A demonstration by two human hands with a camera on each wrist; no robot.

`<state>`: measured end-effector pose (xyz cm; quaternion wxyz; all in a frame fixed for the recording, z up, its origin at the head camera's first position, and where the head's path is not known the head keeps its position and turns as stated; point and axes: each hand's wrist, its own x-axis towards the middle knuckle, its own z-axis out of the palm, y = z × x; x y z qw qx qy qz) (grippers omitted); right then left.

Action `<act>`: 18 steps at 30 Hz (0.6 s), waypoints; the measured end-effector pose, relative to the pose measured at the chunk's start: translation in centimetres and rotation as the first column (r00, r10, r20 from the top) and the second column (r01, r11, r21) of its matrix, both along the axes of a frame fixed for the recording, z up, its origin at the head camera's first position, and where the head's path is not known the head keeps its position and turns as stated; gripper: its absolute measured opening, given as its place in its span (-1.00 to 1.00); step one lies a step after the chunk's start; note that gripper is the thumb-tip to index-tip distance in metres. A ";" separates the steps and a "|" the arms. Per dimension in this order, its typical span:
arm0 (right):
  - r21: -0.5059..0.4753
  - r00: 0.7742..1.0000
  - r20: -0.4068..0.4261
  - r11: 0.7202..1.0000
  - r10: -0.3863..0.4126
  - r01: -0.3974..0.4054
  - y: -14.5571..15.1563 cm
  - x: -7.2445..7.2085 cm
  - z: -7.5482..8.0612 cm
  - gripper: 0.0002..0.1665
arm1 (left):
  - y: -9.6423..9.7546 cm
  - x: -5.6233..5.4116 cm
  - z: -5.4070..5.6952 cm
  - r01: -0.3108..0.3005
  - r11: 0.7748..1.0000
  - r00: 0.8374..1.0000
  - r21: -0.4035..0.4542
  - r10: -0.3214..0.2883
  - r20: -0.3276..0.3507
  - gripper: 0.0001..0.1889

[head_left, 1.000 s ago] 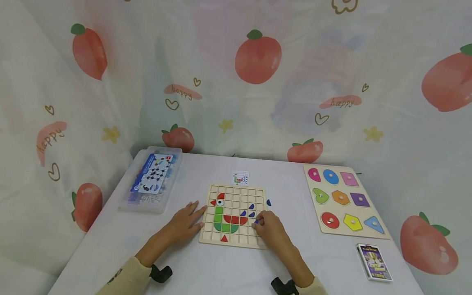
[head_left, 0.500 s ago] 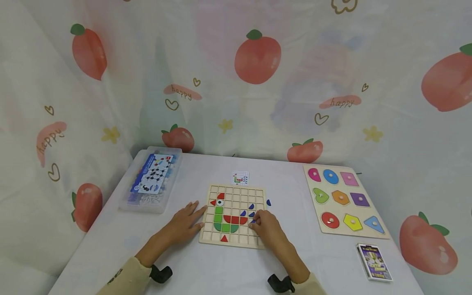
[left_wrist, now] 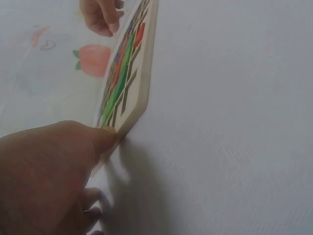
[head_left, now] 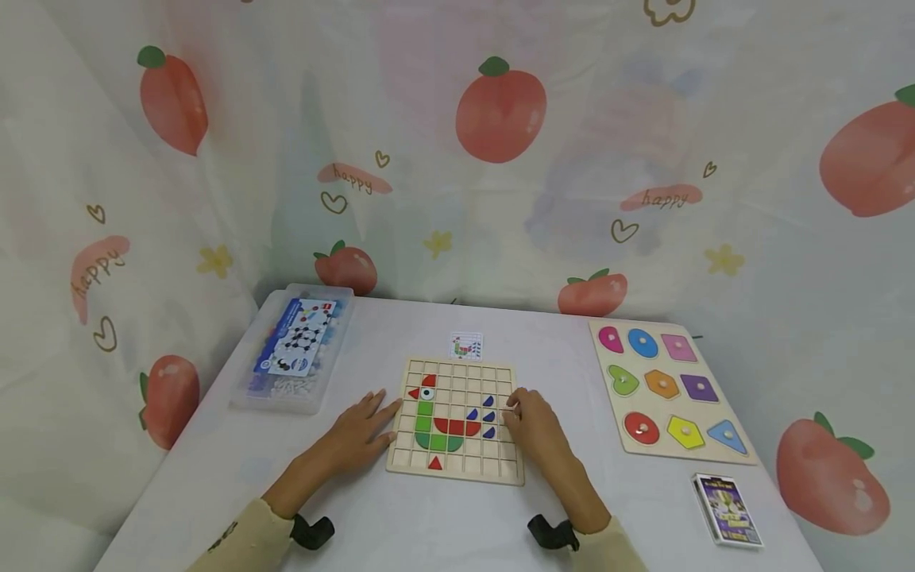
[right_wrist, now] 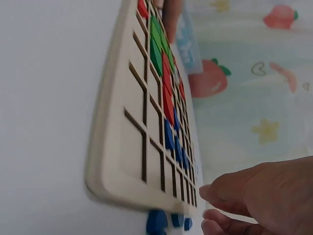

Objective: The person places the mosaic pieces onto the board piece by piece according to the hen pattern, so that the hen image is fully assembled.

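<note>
A wooden grid board (head_left: 472,467) lies on the table with a bird-like figure of red, green and blue pieces in its cells. My left hand (head_left: 350,435) rests at the board's left edge; the left wrist view shows its thumb (left_wrist: 103,139) touching the rim. Over the board's right edge, my right hand (head_left: 536,429) has its fingers bent loosely. In the right wrist view thumb and fingers are apart, nothing visible between them. A blue piece (head_left: 489,433) sits in a right-hand cell below other blue ones. Loose blue pieces (right_wrist: 157,222) lie beside the board.
Behind the board is a small pattern card (head_left: 466,346). A clear plastic case (head_left: 293,349) stands at the left. On the right are a shape puzzle board (head_left: 646,413) with knobbed pieces and a card pack (head_left: 727,510). A fruit-printed curtain (head_left: 443,206) hangs behind.
My right hand has let go of a blue piece, which now lies in a cell on the board's right side. The hand has moved right and slightly away from me. The left hand stays put.
</note>
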<state>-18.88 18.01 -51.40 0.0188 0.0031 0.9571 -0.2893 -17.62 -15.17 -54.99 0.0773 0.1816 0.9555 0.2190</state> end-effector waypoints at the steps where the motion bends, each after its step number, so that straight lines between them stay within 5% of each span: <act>1: 0.013 1.000 -0.005 1.000 -0.011 0.011 0.6 -0.6 0.0 -0.68 | 0.0 0.0 -0.1 0.000 1.000 1.000 0.000 0.000 -0.001 -0.34; 8: 0.003 0.997 0.057 0.999 -0.047 0.047 3.7 -4.1 -0.9 -0.58 | 0.0 -0.2 -0.4 0.001 1.000 1.000 -0.007 -0.001 -0.011 -0.34; 18: -0.009 0.999 0.030 0.999 -0.032 0.032 3.6 -4.4 -1.4 -0.76 | 0.0 -0.2 -0.2 -0.003 1.000 1.000 -0.006 0.003 0.005 -0.34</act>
